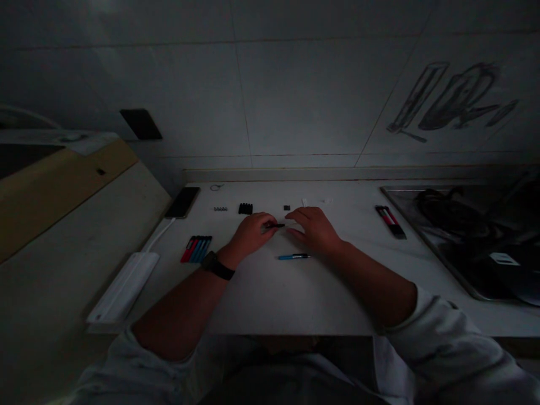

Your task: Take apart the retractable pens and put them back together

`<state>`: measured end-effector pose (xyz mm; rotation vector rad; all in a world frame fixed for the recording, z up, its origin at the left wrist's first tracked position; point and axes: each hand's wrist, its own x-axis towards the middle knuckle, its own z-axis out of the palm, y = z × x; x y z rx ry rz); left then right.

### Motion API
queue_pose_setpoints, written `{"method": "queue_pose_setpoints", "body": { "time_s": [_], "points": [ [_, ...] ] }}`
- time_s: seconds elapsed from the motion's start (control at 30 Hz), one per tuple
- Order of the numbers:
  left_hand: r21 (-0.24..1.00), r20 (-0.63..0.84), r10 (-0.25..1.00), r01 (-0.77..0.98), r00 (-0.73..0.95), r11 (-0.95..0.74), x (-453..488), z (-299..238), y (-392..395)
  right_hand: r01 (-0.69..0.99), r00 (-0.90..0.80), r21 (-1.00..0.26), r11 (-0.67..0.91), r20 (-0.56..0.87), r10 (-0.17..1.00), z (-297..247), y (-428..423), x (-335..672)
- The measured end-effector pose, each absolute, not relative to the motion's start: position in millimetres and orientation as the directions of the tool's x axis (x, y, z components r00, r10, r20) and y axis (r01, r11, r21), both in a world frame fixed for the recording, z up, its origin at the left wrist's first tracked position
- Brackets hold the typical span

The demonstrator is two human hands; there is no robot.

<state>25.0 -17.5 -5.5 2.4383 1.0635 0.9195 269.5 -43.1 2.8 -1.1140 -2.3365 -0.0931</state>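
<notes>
Over the middle of the white counter, my left hand is closed on a thin dark pen part, which points to the right. My right hand is just right of its tip, thumb and fingers apart, with nothing I can make out between them. Below the hands lies a blue and black pen. Beyond them sit a row of black pen pieces, a row of small springs and a small dark square. Red and blue pen barrels lie side by side near my left wrist.
A phone and a white power strip with a cable lie at the left, beside a pale box-like unit. A pack of pens lies at the right, near the metal-rimmed sink. A tiled wall stands behind.
</notes>
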Motion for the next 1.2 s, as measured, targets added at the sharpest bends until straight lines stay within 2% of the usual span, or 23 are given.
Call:
{"method": "queue_pose_setpoints", "body": {
  "time_s": [0.13, 0.4, 0.6, 0.87, 0.93, 1.03, 1.13, 1.2],
  "points": [
    [0.531, 0.438, 0.760, 0.545, 0.479, -0.649, 23.8, -5.3, -16.7, 0.776, -0.458, -0.164, 0.609, 0.516, 0.723, 6.8, -40.4, 278.8],
    [0.509, 0.408, 0.741, 0.541, 0.533, -0.669, 25.1, -4.2, -18.0, 0.736, -0.506, -0.179, 0.653, 0.496, 0.705, 5.4, -40.2, 271.5],
    [0.484, 0.384, 0.730, 0.550, 0.566, -0.681, 24.5, -4.7, -16.7, 0.738, -0.503, -0.221, 0.637, 0.449, 0.739, 2.3, -41.9, 268.4],
    [0.514, 0.422, 0.792, 0.603, 0.442, -0.611, 21.3, -3.4, -14.7, 0.753, -0.393, -0.283, 0.594, 0.530, 0.751, 21.7, -46.0, 278.7],
    [0.533, 0.425, 0.810, 0.612, 0.404, -0.585, 20.7, -3.6, -14.1, 0.683, -0.505, -0.298, 0.667, 0.468, 0.726, 29.4, -49.3, 279.7],
    [0.547, 0.425, 0.820, 0.614, 0.383, -0.570, 20.1, -5.0, -13.7, 0.558, -0.713, -0.340, 0.757, 0.269, 0.647, 34.6, -55.2, 277.7],
    [0.543, 0.413, 0.821, 0.617, 0.394, -0.570, 19.9, -6.0, -14.0, 0.543, -0.783, -0.375, 0.751, 0.096, 0.614, 30.8, -59.4, 273.9],
    [0.542, 0.406, 0.821, 0.617, 0.402, -0.570, 19.9, -5.9, -14.3, 0.555, -0.792, -0.374, 0.743, 0.034, 0.609, 25.5, -60.3, 271.9]
  ]
}}
